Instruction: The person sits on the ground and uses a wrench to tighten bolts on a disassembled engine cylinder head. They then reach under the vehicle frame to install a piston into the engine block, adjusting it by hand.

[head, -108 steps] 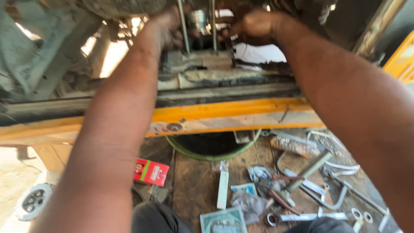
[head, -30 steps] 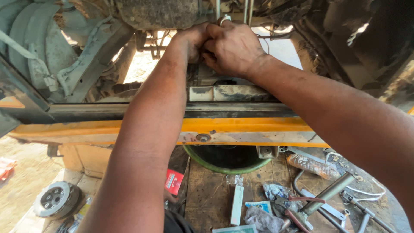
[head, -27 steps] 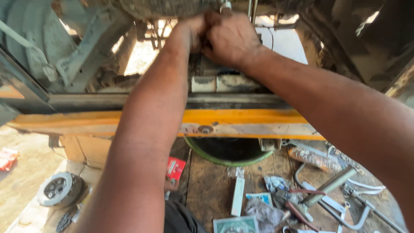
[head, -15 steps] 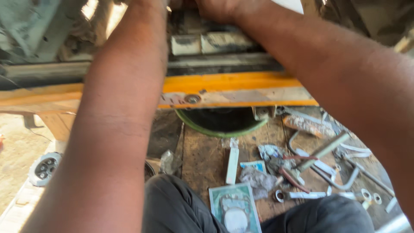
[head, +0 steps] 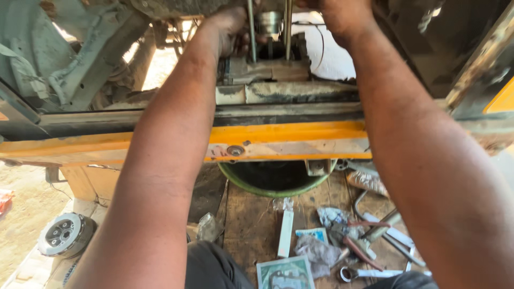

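Strong daylight falls from the upper left, where a sunlit patch of sandy ground (head: 160,64) shows through the gaps in a grimy grey metal frame (head: 80,69). A worn yellow-painted steel beam (head: 289,140) runs across the middle from edge to edge, with a dark rail just above it. Below it lies a stained wooden board floor (head: 251,230), in shade. A green-rimmed round tub (head: 270,179) stands at the board's far edge, partly under the beam. At the lower left, pale dusty earth (head: 24,235) lies in sun beside the board.
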